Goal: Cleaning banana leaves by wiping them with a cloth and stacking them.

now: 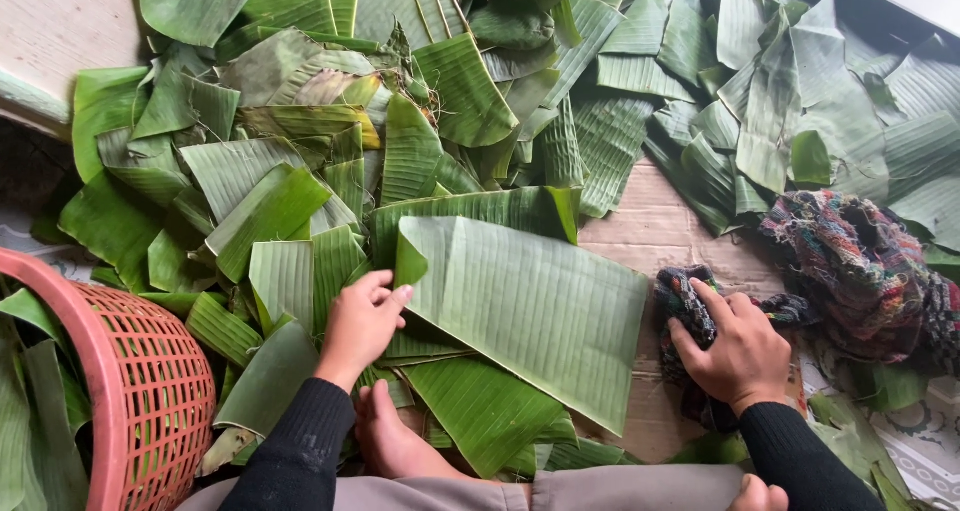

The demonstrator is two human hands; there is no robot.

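Two hands busy: left hand (362, 316) flat, open, pinning banana leaf (530, 306); right hand (735, 351) clutching rag (690, 306). Wiping step, prob; next needs rag brought onto leaf.

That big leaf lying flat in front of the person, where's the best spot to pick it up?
Probably at its near left edge, where the left hand already rests. The big leaf lies flat on other leaves, and its top left corner is folded up, so fingers coming from the left could slip under that lifted edge. The right side lies flat on the cardboard, which looks harder to get under.
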